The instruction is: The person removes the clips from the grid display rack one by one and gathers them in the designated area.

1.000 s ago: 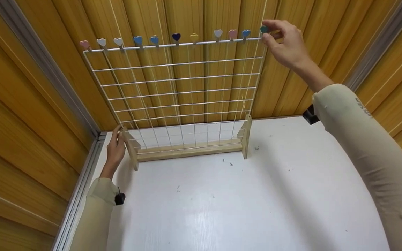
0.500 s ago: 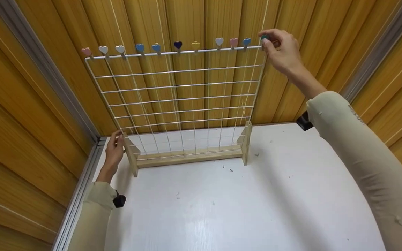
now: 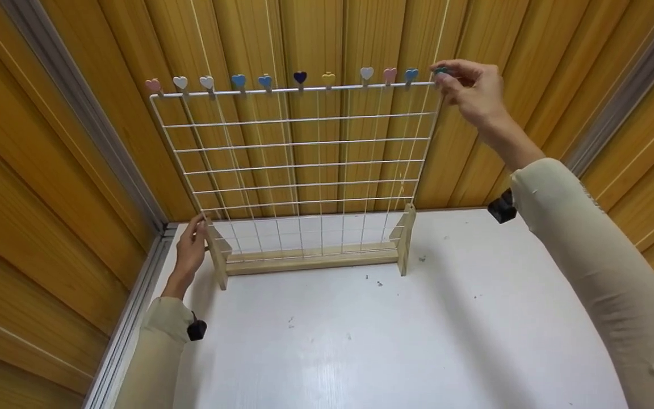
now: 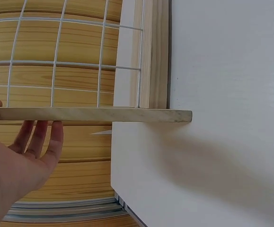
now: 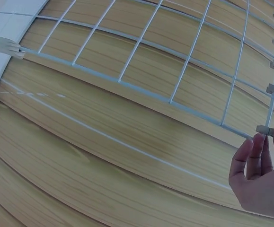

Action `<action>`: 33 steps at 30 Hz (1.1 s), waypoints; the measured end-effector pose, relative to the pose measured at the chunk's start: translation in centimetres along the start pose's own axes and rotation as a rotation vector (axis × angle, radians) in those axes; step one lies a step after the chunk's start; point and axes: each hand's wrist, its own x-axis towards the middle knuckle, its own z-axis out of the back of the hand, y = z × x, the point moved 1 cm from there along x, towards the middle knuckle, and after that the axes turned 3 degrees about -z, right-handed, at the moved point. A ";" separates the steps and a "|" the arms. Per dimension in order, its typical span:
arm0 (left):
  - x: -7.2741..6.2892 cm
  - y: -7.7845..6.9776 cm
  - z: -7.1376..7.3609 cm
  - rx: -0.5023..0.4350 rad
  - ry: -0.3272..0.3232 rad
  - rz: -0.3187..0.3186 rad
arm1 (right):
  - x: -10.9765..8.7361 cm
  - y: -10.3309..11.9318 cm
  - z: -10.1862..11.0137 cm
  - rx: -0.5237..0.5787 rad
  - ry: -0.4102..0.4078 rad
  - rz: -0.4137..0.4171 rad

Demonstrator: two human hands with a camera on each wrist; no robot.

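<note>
A white wire grid [image 3: 304, 142] stands upright in a pale wooden stand [image 3: 315, 262]. Along its top wire sit several small clothespins with heart tops, among them a dark blue one [image 3: 300, 77] and a yellow one [image 3: 328, 78]. At the top right corner my right hand [image 3: 477, 96] pinches a green heart clothespin [image 3: 441, 71]; in the right wrist view its wooden jaws are on the wire. My left hand [image 3: 191, 257] grips the upper end of the stand's left leg [image 4: 94, 114], thumb on one side, fingertips on the other.
The stand rests on a white tabletop [image 3: 327, 341] with scattered dark marks. Wood-patterned panels [image 3: 474, 170] rise behind and at both sides, with a grey metal rail [image 3: 134, 318] along the left edge.
The whole scene has shifted down and slightly right in the head view. My right hand stays at the green clothespin, its fingers slightly shifted; my left hand remains on the leg.
</note>
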 end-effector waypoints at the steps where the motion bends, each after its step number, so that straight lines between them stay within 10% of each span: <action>1: 0.0 0.1 -0.1 0.001 -0.009 -0.005 | 0.0 -0.1 0.0 0.035 -0.014 0.001; 22: 0.3 0.2 -0.8 -0.100 -0.036 -0.008 | -1.1 1.0 0.1 0.361 -0.086 0.160; 33: -0.1 0.4 -0.4 -0.117 -0.026 0.011 | -4.0 -1.8 -2.2 0.266 0.019 0.197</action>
